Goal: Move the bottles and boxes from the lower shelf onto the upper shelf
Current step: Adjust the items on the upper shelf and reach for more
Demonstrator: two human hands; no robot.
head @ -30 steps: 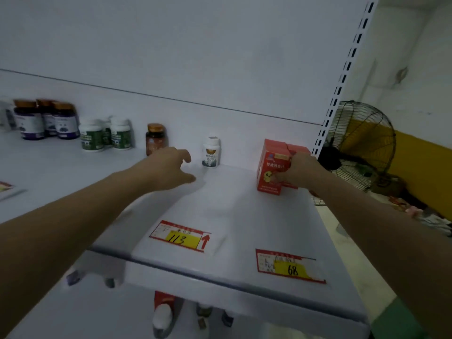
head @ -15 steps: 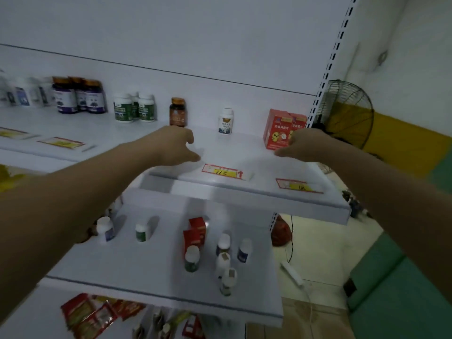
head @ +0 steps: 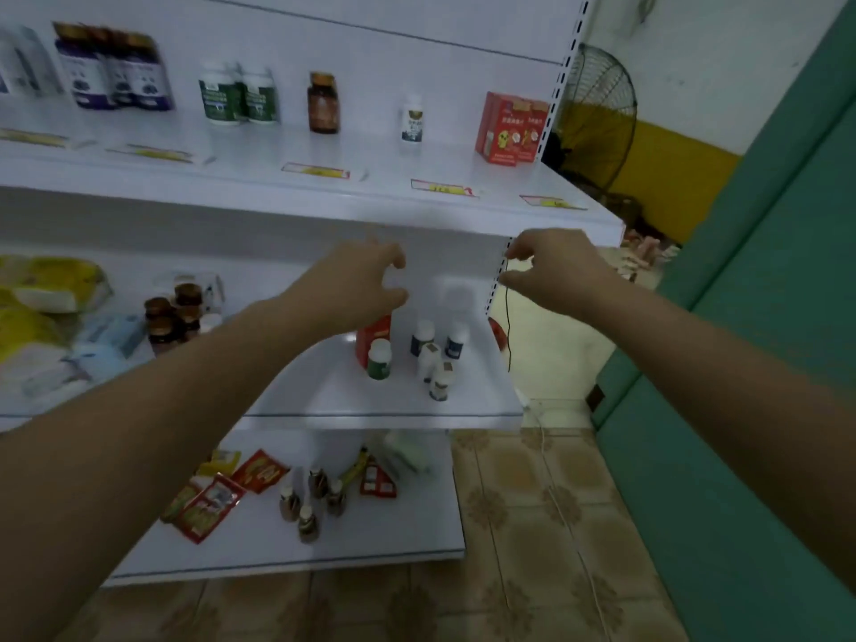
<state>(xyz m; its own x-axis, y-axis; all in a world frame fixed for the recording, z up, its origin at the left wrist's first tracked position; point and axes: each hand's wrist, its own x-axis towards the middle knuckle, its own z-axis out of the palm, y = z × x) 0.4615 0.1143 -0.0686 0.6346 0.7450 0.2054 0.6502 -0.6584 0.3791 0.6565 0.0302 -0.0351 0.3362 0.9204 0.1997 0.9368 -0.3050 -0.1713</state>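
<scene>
Your left hand [head: 366,280] and right hand [head: 556,271] hang empty, fingers loosely curled, above the lower shelf [head: 324,393], where small bottles [head: 430,361] and a red box [head: 370,338] stand beneath the upper shelf [head: 370,155].

The left hand [head: 356,280] hides the red box's [head: 373,338] top (price tags [head: 442,188] blur unreadably).

Rectangular cardboard box [head: 507,127], 1 o'clock: red, yellow print
Flat metal lower shelf [head: 324,391]: white
Square floor tiles [head: 509,512]: beige, floral pattern
</scene>
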